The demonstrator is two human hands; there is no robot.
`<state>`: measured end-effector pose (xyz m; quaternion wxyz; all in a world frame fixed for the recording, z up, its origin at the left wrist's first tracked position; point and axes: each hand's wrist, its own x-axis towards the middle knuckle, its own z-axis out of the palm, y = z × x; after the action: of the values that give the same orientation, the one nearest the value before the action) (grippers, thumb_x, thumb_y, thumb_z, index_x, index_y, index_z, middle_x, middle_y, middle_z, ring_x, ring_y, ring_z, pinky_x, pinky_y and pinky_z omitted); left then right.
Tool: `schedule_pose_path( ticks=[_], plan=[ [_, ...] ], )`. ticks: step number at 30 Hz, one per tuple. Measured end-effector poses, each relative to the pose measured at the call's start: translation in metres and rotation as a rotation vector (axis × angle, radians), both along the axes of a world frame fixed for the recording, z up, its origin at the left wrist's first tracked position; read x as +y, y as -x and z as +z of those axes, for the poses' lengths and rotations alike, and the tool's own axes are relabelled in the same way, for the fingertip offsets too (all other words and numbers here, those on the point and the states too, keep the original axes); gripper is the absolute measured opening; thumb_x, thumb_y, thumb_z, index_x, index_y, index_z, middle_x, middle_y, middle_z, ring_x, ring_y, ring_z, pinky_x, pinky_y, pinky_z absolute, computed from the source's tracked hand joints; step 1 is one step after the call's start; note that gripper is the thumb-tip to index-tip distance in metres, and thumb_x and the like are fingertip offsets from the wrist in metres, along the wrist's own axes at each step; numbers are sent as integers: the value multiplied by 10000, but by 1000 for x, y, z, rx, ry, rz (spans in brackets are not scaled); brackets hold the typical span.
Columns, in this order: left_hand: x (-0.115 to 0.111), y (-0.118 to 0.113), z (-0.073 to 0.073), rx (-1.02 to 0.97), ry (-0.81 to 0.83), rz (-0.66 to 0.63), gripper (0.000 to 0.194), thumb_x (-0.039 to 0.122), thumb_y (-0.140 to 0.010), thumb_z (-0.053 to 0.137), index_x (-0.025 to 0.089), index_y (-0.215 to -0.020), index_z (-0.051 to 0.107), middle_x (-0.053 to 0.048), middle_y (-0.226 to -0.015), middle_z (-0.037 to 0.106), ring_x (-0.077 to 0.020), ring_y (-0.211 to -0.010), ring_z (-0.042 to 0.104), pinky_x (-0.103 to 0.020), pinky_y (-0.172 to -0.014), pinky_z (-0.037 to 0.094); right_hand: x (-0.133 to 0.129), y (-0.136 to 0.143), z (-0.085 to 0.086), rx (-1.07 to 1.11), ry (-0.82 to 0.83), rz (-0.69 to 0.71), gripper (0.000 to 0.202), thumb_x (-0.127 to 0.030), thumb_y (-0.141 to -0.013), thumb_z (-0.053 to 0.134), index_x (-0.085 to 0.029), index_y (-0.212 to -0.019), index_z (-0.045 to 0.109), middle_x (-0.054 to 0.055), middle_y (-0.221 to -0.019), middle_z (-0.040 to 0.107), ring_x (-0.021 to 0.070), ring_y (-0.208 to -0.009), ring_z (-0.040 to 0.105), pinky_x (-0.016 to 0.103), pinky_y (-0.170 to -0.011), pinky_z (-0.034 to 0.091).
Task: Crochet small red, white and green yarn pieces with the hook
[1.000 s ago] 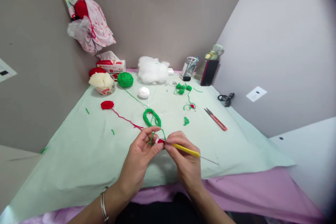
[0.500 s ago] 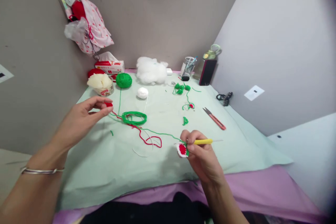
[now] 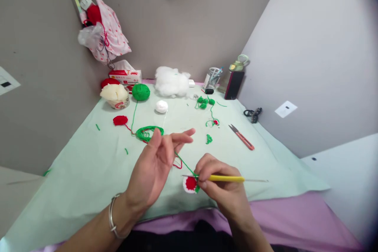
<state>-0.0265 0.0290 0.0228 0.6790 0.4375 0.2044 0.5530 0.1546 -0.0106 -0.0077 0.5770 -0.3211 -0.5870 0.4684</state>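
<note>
My right hand pinches a yellow-handled crochet hook together with a small round crochet piece, red in the middle with a white rim and a green edge. From that piece a green strand runs up behind the fingers of my left hand, which is raised palm up with its fingers apart. Just beyond my left hand lies a loose coil of green yarn. To its left, a small red piece rests on the cloth, with a red strand trailing from it.
Along the back are a green yarn ball, a tissue box, a tub, white stuffing, a glass, a bottle and a phone. Snips lie at right; a white ball sits mid-table.
My left hand has let go of the red piece, which now lies on the cloth, and has moved right beside the green strand. My right hand has shifted slightly left and down with hook and piece.
</note>
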Motion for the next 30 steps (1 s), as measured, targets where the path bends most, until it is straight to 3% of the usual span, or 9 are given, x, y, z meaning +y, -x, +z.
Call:
schedule_pose_path(
  ticks=[1,3,5,8,12,17,22,27,30],
  plan=[
    [2,3,-2,133,-110,53,712,577,-1099,329,269,-588,718,-25,-1115,818,-296,-1505,473,-521,-1319,174,0,-1,2,-22,-36,-38,120,-153,-909,770,-266,-875,787,5,-836,706,133,-777,660,239,-701,536],
    [3,9,-10,475,-379,128,541,596,-1039,514,265,-728,808,-61,-1277,785,-341,-1535,402,-535,-1326,52,0,-3,7,-120,-136,-120,154,-120,-926,737,-267,-909,779,9,-851,707,133,-789,678,232,-700,553],
    [-2,14,-17,643,-493,122,321,548,-948,710,280,-1050,853,-86,-1400,727,-362,-1500,427,-532,-1297,184,1,-8,14,-288,-301,-148,190,-90,-956,685,-253,-976,780,30,-898,717,135,-806,702,230,-704,573],
    [-13,15,-22,586,-362,118,259,351,-962,750,347,-1213,811,-47,-1130,788,-246,-1106,683,-367,-996,524,4,-14,26,-524,-589,-79,211,-113,-1019,595,-205,-1090,771,84,-992,742,159,-884,742,251,-744,609],
    [-23,13,-17,492,-80,162,339,268,-898,821,377,-1220,808,7,-896,737,-150,-789,653,-256,-752,540,7,-16,34,-623,-739,-49,215,-147,-1051,552,-175,-1128,751,100,-1005,770,183,-955,757,284,-811,632],
    [-23,12,-13,284,186,5,454,317,-837,883,359,-1276,780,16,-877,681,-100,-637,601,-210,-573,514,3,-6,25,-494,-559,-95,228,-109,-1008,595,-227,-1085,774,78,-982,742,163,-835,734,261,-696,606],
    [-21,8,-13,240,273,71,408,299,-802,916,315,-1198,815,19,-851,653,-93,-711,586,-173,-626,525,5,10,6,-170,-241,-219,179,-126,-942,734,-285,-968,813,14,-856,692,127,-742,669,224,-639,553],
    [-20,9,-12,239,343,67,502,328,-790,920,271,-1269,780,12,-862,644,-79,-618,531,-167,-491,449,11,12,-6,71,16,-44,53,-273,-955,754,-252,-978,797,31,-890,673,141,-715,651,278,-647,540],
    [-20,10,-10,212,364,28,463,335,-828,884,223,-1263,771,7,-813,643,-91,-594,570,-216,-570,515,10,11,-5,67,24,-13,135,-325,-996,695,-248,-1031,801,44,-910,676,156,-739,662,311,-690,549]
  ],
)
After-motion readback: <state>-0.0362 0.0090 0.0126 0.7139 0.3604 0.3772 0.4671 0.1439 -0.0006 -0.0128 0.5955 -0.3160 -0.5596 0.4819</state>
